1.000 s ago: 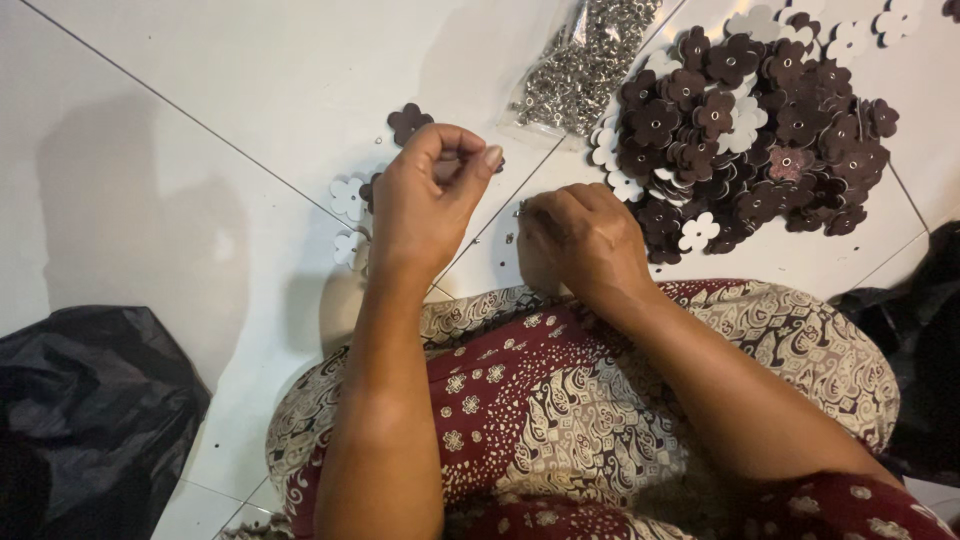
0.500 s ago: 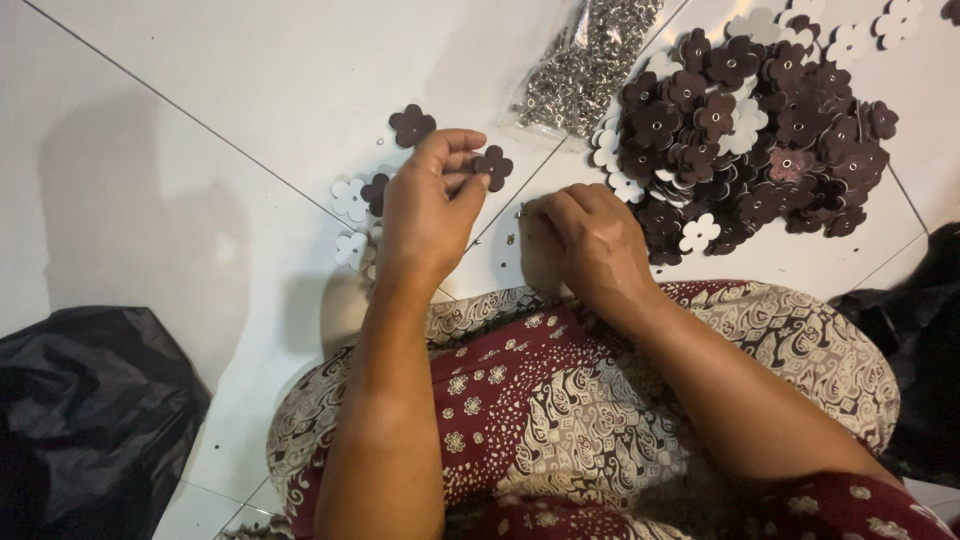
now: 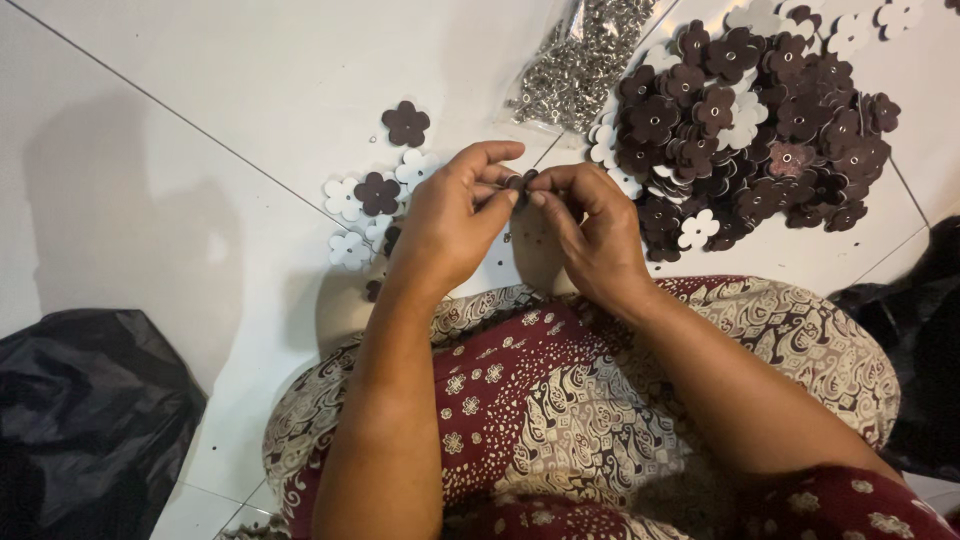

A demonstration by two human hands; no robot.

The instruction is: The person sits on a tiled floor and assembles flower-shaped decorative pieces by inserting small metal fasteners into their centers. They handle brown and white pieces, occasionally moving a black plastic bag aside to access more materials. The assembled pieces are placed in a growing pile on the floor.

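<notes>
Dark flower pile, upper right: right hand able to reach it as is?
Probably yes. The right hand sits just left of the dark flower pile with bare tile between, but its fingertips are pinching a small dark piece with the left hand.

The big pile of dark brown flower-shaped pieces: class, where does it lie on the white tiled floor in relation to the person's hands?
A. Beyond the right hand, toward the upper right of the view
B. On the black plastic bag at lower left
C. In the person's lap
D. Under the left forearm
A: the pile of dark brown flower-shaped pieces lies on the floor past the right hand, beside the bag of small metal parts.
</notes>
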